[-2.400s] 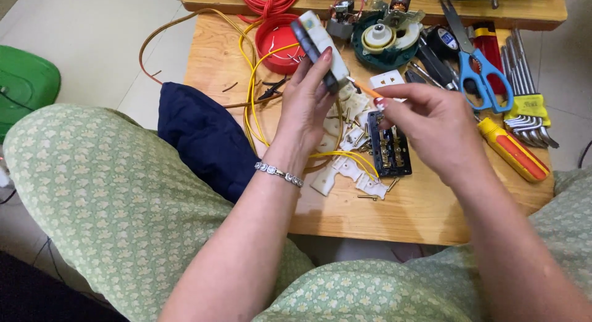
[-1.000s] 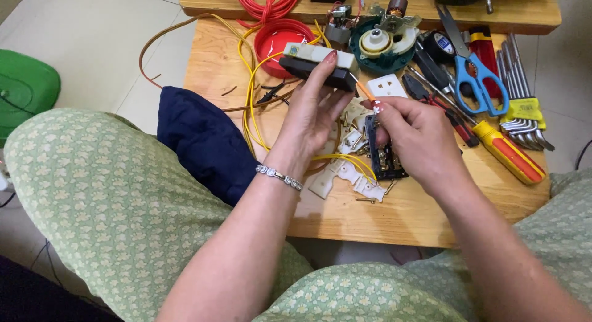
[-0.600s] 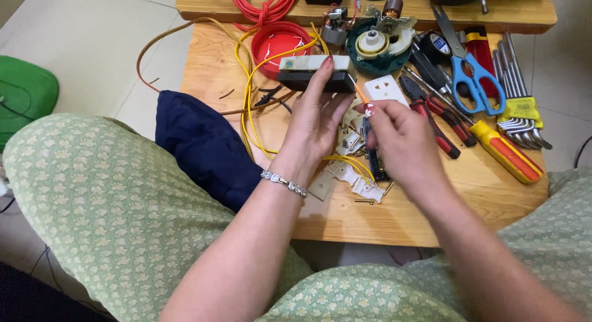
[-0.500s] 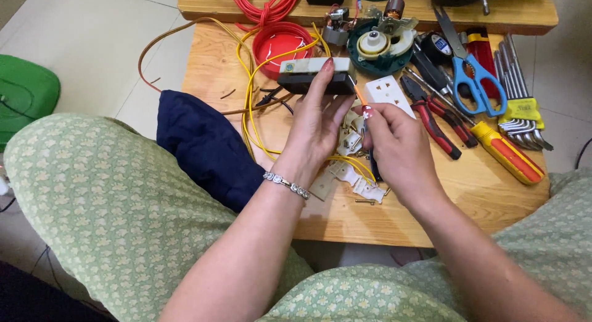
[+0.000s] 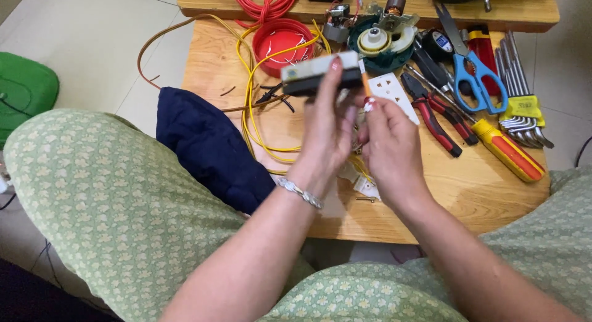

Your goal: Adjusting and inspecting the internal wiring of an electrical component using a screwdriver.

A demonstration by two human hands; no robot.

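Left grip (image 5: 330, 134): socket block (image 5: 320, 74) | wooden table (image 5: 468, 199) | tiled floor (image 5: 92, 32)

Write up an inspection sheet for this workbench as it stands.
Surface: low wooden table, crowded.
Job's things: grey-black rectangular block held above the table.
Clutter: blue scissors, red pliers, orange screwdriver, hex keys, red lid, navy cloth.
Hands: left hand grips the block; right hand pinches at its end.
Cables: yellow wire, red cable.
Surroundings: tiled floor, green container.
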